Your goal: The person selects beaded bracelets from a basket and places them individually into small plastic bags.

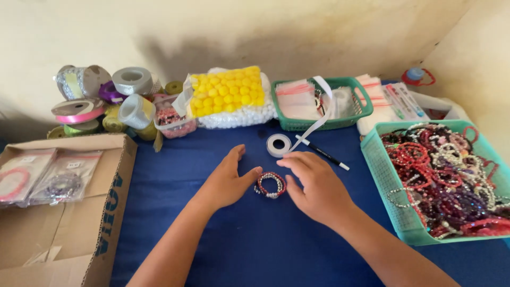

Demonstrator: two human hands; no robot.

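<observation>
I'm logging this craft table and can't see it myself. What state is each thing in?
Left hand: open, thumb touching the bracelets.
Right hand: open, flat beside the bracelets.
Bracelets: small stack lying on the blue cloth.
White ribbon roll: partly unwound.
Black pen: lying flat.
Teal basket: full of beaded bracelets.
Cardboard box: open, bagged bracelets inside.

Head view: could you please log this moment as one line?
left hand touching bracelets | right hand beside them | blue cloth

Surface: table under a blue cloth (223, 250)
Middle: beaded bracelets (271, 184), white tape roll (278, 144), black pen (324, 153)
Left: cardboard box (109, 212)
Right: turquoise basket (390, 186)
Far: ribbon spools (106, 101), green basket (313, 125), pompom bag (228, 93)
</observation>
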